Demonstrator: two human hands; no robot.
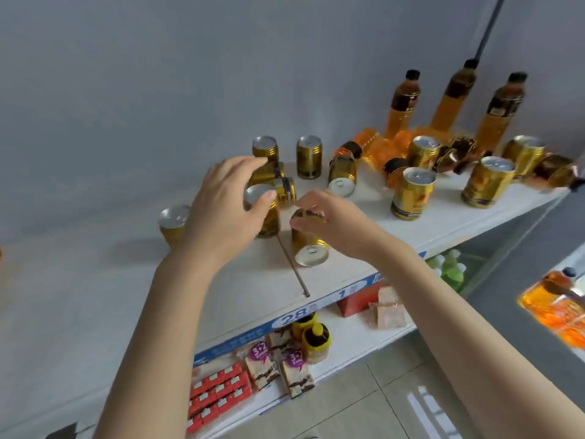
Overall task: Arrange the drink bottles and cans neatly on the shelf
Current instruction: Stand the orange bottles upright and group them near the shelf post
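Observation:
Several gold cans and orange drink bottles are scattered on the white top shelf [348, 274]. My left hand [221, 204] wraps around an upright gold can [267, 213], thumb on its near side. My right hand [329, 223] grips a gold can [308, 248] lying on its side, silver end toward me. Another tipped can [285, 190] lies just behind them. One upright can [173, 224] stands alone at the left. Two upright cans [308, 156] stand at the back. Three upright orange bottles [403, 103] stand at the far right back, with toppled bottles [367, 147] and cans [411, 193] in front of them.
A dark seam [292, 267] splits the shelf board. Below the blue price strip [294, 315], the lower shelf holds snack packs [221, 388], yellow jars [316, 340] and a red box [357, 299]. Orange bottles [557, 302] lie at the right edge. A grey wall backs the shelf.

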